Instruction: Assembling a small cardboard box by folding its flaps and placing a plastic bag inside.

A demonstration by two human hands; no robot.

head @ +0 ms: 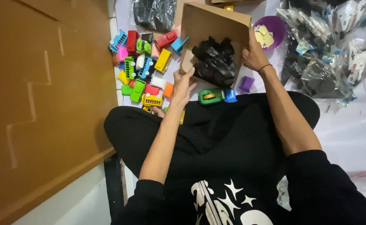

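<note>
Toy buses left of box

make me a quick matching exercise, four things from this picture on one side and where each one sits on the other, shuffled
Things:
1. cardboard box
2. purple bowl
3. green toy car
4. pile of toy buses

Places:
A. by the brown panel
B. between both hands
C. just below the box
D. right of the box, paper scraps inside

Pairs: 1-B, 2-D, 3-C, 4-A. The left hand and right hand hold the box.
</note>
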